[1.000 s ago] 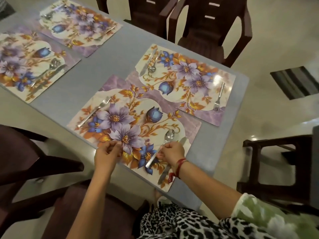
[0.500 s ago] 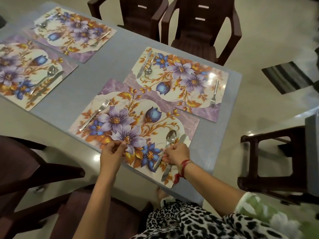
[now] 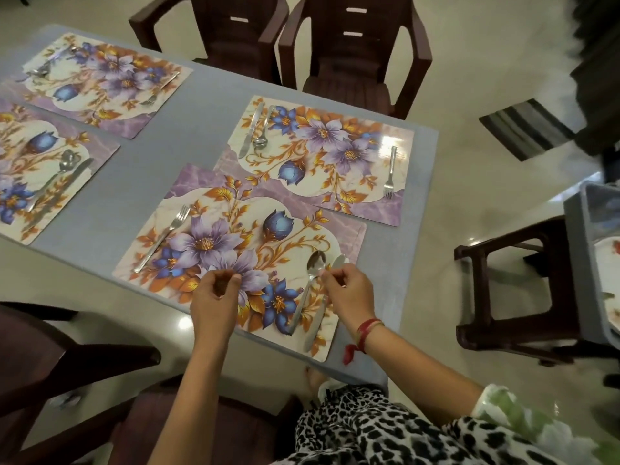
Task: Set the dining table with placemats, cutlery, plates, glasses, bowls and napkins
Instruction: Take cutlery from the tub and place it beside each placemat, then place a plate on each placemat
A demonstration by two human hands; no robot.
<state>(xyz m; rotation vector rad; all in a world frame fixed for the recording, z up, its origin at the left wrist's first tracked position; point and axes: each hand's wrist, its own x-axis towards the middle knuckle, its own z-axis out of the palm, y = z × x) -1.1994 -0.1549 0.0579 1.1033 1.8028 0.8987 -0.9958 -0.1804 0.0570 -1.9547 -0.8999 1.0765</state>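
Left hand (image 3: 214, 297) has crept farther onto the placemat (image 3: 214, 213), curled, empty; right hand (image 3: 350, 290) curls over the knife (image 3: 315, 327), grip unclear.

A striped mat (image 3: 523, 129) lies on the glossy floor (image 3: 469, 78) beyond the dark stool (image 3: 474, 297). Two brown chairs (image 3: 352, 62) stand side by side, left of that stool.

You find no readable text, label, brand or number anywhere. Placemats (image 3: 335, 226): flower print only, no lettering. Knife (image 3: 314, 327), spoon (image 3: 315, 263): any maker's stamp too small for you to read. Table (image 3: 201, 105): plain grey surface.
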